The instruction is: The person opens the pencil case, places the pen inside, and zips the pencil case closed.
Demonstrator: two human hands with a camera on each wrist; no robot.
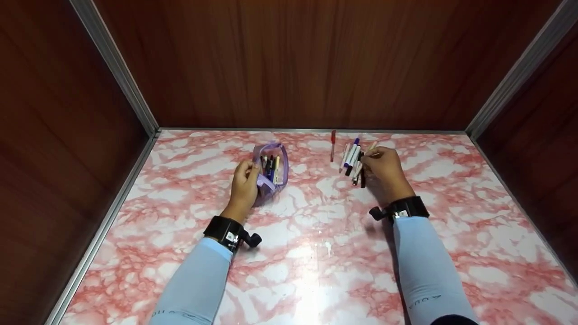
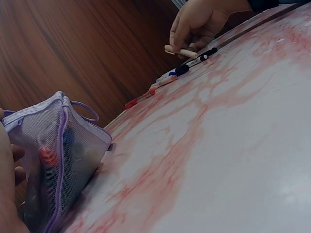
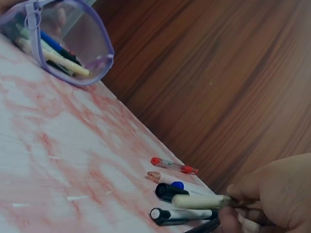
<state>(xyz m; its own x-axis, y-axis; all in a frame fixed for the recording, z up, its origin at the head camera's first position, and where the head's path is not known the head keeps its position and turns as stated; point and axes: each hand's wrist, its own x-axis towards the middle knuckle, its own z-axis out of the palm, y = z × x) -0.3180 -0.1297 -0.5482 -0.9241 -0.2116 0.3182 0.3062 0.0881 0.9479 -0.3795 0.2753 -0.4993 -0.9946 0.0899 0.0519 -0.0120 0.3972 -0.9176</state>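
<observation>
My left hand (image 1: 245, 184) grips the near left edge of a purple mesh pencil pouch (image 1: 286, 169). Its mouth gapes, and several pens (image 1: 270, 169) lie inside. In the left wrist view the see-through mesh side of the pouch (image 2: 82, 145) faces the camera. Over at the right, my right hand (image 1: 384, 167) pinches a cream pen (image 3: 201, 201) between thumb and fingers, just above a loose row of pens and markers. Among these are a white marker with purple ends (image 1: 352, 153) and a black-capped marker (image 3: 182, 216).
A red-capped pen (image 1: 333, 146) lies a little apart, left of the row, near the back edge. The pink-and-white marbled table (image 1: 307, 234) is bounded by dark wood panels (image 1: 289, 63) at the back and both sides, with metal strips along the joins.
</observation>
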